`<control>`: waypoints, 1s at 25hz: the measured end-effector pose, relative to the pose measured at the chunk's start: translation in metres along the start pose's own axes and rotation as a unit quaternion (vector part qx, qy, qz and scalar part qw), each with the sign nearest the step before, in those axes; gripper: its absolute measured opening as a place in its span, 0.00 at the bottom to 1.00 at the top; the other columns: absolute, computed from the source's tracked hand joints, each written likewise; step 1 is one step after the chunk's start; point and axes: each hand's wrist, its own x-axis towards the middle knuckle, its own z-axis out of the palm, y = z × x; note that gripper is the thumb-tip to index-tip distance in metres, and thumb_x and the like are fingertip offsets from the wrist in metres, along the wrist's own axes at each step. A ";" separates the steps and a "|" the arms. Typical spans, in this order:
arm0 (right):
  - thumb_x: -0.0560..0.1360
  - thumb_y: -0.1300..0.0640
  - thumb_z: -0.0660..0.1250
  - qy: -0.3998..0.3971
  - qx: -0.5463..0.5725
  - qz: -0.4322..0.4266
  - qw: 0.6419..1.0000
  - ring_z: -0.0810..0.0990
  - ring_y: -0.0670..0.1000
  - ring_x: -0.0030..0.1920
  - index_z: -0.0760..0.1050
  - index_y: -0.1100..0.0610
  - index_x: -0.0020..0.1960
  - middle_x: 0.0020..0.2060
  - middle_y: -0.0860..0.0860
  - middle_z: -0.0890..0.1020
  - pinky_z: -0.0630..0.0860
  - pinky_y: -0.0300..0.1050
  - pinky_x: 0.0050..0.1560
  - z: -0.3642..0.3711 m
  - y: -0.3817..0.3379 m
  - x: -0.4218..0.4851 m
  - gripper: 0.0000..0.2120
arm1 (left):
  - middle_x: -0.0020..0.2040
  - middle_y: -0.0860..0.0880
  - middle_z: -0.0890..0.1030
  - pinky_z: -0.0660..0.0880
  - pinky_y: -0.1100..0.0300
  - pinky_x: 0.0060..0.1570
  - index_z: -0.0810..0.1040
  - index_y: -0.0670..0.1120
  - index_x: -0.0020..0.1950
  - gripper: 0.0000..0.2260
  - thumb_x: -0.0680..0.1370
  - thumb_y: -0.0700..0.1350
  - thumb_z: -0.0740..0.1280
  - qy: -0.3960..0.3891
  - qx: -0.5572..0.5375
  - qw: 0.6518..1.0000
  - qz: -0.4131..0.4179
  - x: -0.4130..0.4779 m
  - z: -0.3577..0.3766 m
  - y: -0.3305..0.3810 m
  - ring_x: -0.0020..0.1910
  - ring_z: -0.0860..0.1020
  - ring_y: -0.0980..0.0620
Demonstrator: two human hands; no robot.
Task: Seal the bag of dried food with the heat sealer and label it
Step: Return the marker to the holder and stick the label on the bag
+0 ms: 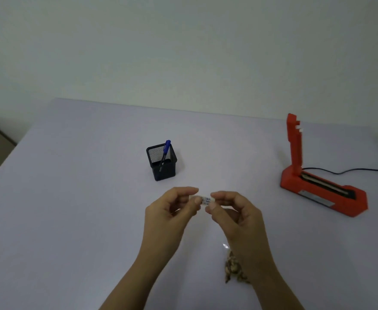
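Small white label [205, 200] pinched between hands [206, 211] — blue print, too blurred to read.

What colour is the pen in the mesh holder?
Blue, seen in the head view: the pen stands in the black holder.

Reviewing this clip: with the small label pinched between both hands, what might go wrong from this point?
1. The label is tiny and pinched by both hands' fingertips; it may curl or stick to skin.
2. The bag of dried food lies partly hidden under the right hand, so placement could be off.
3. The heat sealer stands open with its cord attached; it may be hot, so a stray reach risks a burn.
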 end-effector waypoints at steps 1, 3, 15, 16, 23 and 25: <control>0.70 0.61 0.70 -0.002 -0.001 -0.001 1.000 0.83 0.55 0.38 0.79 0.53 0.45 0.37 0.49 0.85 0.80 0.50 0.42 -0.002 -0.002 -0.004 0.05 | 0.39 0.54 0.84 0.77 0.69 0.39 0.80 0.54 0.47 0.08 0.73 0.41 0.70 -0.004 -0.002 1.000 0.005 -0.003 0.002 0.003 0.39 0.82 0.56; 0.70 0.60 0.72 0.010 0.000 -0.008 1.000 0.84 0.50 0.38 0.79 0.53 0.44 0.38 0.49 0.85 0.80 0.48 0.43 -0.007 -0.003 -0.007 0.05 | 0.38 0.54 0.84 0.77 0.69 0.38 0.80 0.53 0.47 0.07 0.72 0.44 0.70 -0.010 -0.014 1.000 0.010 -0.008 0.004 0.008 0.38 0.83 0.56; 0.69 0.61 0.72 0.069 0.036 -0.022 0.997 0.84 0.46 0.40 0.79 0.53 0.43 0.40 0.47 0.84 0.80 0.36 0.39 -0.011 -0.005 -0.025 0.05 | 0.45 0.60 0.82 0.74 0.74 0.42 0.79 0.53 0.56 0.12 0.72 0.49 0.69 0.092 0.111 0.971 0.193 -0.036 0.013 0.003 0.42 0.80 0.63; 0.69 0.60 0.72 0.068 0.034 -0.025 0.997 0.84 0.46 0.41 0.79 0.53 0.43 0.40 0.47 0.84 0.80 0.35 0.39 -0.010 -0.005 -0.026 0.05 | 0.44 0.59 0.82 0.74 0.75 0.41 0.79 0.52 0.57 0.13 0.72 0.47 0.70 0.097 0.106 0.972 0.185 -0.036 0.013 0.003 0.41 0.80 0.62; 0.69 0.60 0.72 0.066 0.042 -0.020 0.997 0.84 0.46 0.40 0.79 0.52 0.43 0.39 0.45 0.85 0.80 0.36 0.40 -0.010 -0.006 -0.025 0.05 | 0.46 0.58 0.82 0.74 0.73 0.43 0.79 0.49 0.56 0.12 0.74 0.48 0.66 0.106 0.105 0.966 0.212 -0.036 0.016 0.005 0.42 0.81 0.60; 0.69 0.60 0.72 0.066 0.045 -0.019 0.997 0.84 0.47 0.39 0.79 0.52 0.43 0.38 0.47 0.85 0.80 0.37 0.41 -0.011 -0.007 -0.024 0.05 | 0.46 0.57 0.82 0.75 0.73 0.43 0.80 0.49 0.55 0.11 0.74 0.47 0.66 0.104 0.116 0.963 0.222 -0.036 0.016 0.005 0.43 0.81 0.60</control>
